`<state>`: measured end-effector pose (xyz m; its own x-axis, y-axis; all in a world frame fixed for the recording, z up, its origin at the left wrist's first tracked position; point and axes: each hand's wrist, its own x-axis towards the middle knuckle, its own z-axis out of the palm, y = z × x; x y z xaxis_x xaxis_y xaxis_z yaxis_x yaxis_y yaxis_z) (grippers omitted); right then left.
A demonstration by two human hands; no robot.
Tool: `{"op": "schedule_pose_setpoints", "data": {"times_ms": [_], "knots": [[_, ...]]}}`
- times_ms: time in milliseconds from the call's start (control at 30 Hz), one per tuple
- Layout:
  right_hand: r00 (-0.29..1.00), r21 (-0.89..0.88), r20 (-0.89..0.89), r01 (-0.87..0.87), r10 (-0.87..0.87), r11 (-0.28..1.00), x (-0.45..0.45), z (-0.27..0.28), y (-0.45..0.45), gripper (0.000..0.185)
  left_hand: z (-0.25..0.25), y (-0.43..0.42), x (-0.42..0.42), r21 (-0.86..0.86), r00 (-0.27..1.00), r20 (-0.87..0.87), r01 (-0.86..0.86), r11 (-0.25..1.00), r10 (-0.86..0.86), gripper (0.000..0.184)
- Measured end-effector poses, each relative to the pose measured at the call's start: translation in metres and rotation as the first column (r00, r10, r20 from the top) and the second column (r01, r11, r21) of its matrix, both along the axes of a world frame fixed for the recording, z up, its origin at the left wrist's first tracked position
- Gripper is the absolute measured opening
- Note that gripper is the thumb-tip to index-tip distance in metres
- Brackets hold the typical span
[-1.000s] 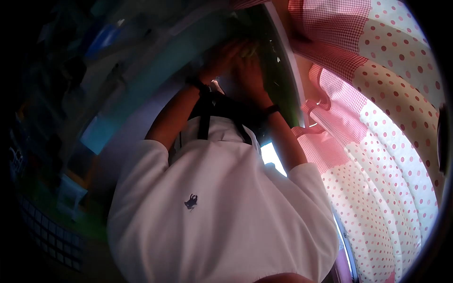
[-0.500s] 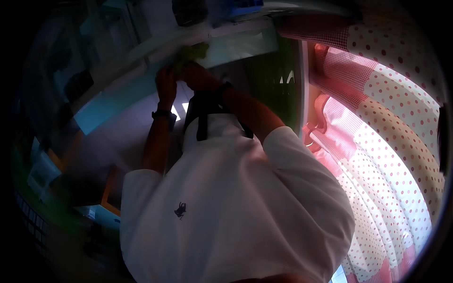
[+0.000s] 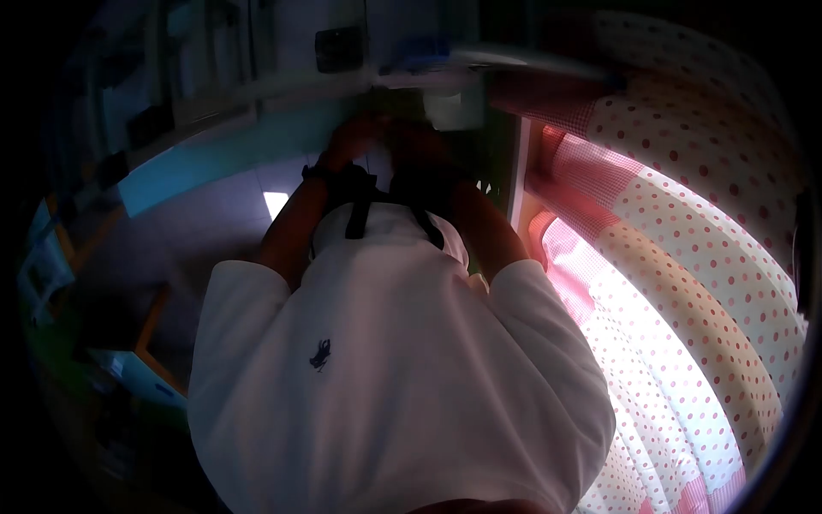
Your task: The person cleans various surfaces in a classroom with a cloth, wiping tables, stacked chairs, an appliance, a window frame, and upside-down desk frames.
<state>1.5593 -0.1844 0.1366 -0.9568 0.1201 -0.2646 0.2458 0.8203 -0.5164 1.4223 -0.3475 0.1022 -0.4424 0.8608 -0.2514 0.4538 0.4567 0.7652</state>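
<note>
My left hand [image 3: 355, 140] and my right hand [image 3: 417, 144] are close together in front of my waist, in deep shadow. Just beyond the fingers shows a dim, crumpled yellow-green cloth [image 3: 399, 103], its outline blurred. Both hands seem closed on it, though the single fingers are hard to make out. A dark band circles each wrist. Behind the hands runs a worktop with a pale blue front [image 3: 214, 158]. A whitish panel [image 3: 454, 111] lies just right of the cloth.
Pink and white polka-dot curtains [image 3: 676, 343] hang at the right, lit from behind. A dark square object [image 3: 339, 50] and a blue item [image 3: 419, 53] stand on the far surface. An orange-edged blue box or drawer [image 3: 145, 377] is at the lower left.
My hands have moved right, and the yellow-green cloth has gone with them into darker shadow. The right elbow has drawn closer to my body. The view has shifted slightly.
</note>
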Motion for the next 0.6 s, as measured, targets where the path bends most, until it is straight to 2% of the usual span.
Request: {"op": "schedule_pose_setpoints", "data": {"times_ms": [33,100,133,167,200,233,267,333,400,433,467,500,533,600], "knots": [[1.000,0.024,0.012,0.011,-0.011,1.000,0.003,0.008,0.013,0.041,0.006,0.010,0.003,0.006,0.999,-0.019,-0.026,1.000,0.026,0.034],[0.955,0.360,0.262,-0.232,0.140,0.904,0.011,0.024,0.039,0.035,0.026,0.025,0.006,-0.009,0.997,-0.048,-0.053,0.999,0.053,0.033],[0.958,0.350,0.250,-0.224,0.139,0.910,0.014,0.027,0.052,0.035,0.042,0.033,0.001,0.083,0.985,-0.132,-0.102,0.991,0.113,0.033],[0.998,0.373,0.052,-0.049,0.032,0.927,0.020,0.029,0.064,0.034,0.059,0.039,0.000,0.176,0.964,-0.203,-0.136,0.975,0.171,0.034],[0.998,0.368,-0.046,0.045,-0.030,0.929,0.025,0.025,0.077,0.034,0.070,0.046,0.001,0.161,0.966,-0.205,-0.126,0.979,0.158,0.034],[0.985,0.349,-0.145,0.137,-0.090,0.927,0.032,0.018,0.090,0.034,0.080,0.051,0.000,0.210,0.948,-0.090,-0.282,0.936,0.305,0.036],[0.993,0.356,-0.091,0.104,-0.076,0.929,0.033,0.008,0.102,0.034,0.089,0.056,-0.002,0.240,0.897,0.029,-0.434,0.868,0.440,0.039],[0.997,0.349,-0.035,0.081,-0.073,0.934,0.033,-0.001,0.106,0.034,0.113,0.063,-0.001,0.274,0.909,-0.001,-0.400,0.875,0.416,0.046],[0.999,0.191,0.006,-0.047,0.047,0.980,0.015,-0.002,0.107,0.037,0.131,0.075,-0.005,0.357,0.880,-0.030,-0.433,0.828,0.474,0.046],[0.999,0.184,0.004,-0.050,0.051,0.982,0.007,-0.016,0.105,0.037,0.132,0.079,-0.006,0.351,0.878,-0.035,-0.436,0.829,0.477,0.046],[0.955,0.109,-0.293,-0.023,0.054,0.994,-0.004,-0.032,0.100,0.038,0.134,0.081,-0.008,0.382,0.876,0.004,-0.447,0.809,0.482,0.047],[0.825,0.026,-0.564,-0.018,0.029,1.000,-0.014,-0.047,0.094,0.038,0.135,0.082,-0.010,0.413,0.873,0.041,-0.458,0.787,0.486,0.048],[0.825,0.015,-0.565,-0.023,0.028,1.000,-0.022,-0.049,0.087,0.038,0.148,0.086,-0.013,0.405,0.870,0.035,-0.462,0.789,0.491,0.048],[0.927,-0.096,-0.367,-0.121,0.078,0.988,-0.038,-0.048,0.077,0.040,0.168,0.095,-0.020,0.396,0.920,0.062,-0.378,0.837,0.387,0.042]]}}
